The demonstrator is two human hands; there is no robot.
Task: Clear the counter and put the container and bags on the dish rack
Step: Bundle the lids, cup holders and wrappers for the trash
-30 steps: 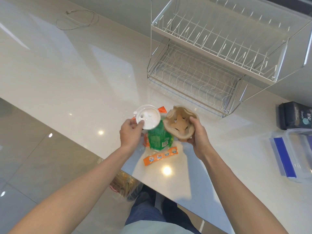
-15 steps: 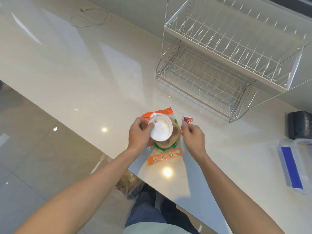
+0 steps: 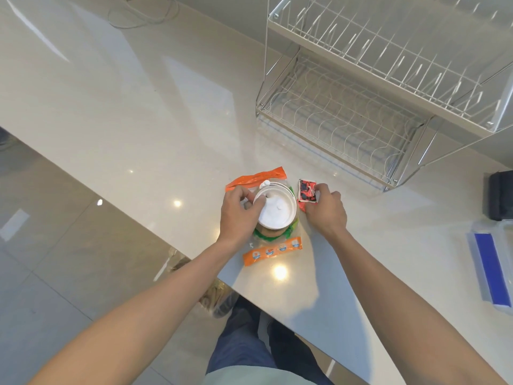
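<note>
glossy counter (image 3: 144,112): left hand (image 3: 238,215) pinching lid (image 3: 276,208), right hand (image 3: 327,209) gripping red packet (image 3: 306,191); bag (image 3: 273,247) might slide.

No print on the orange-edged bag (image 3: 270,252) or red packet (image 3: 306,191) is readable.

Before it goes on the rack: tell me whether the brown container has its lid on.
Lid on. The white lid covers the container, only a brown rim showing beneath; the left hand grips its edge.
</note>
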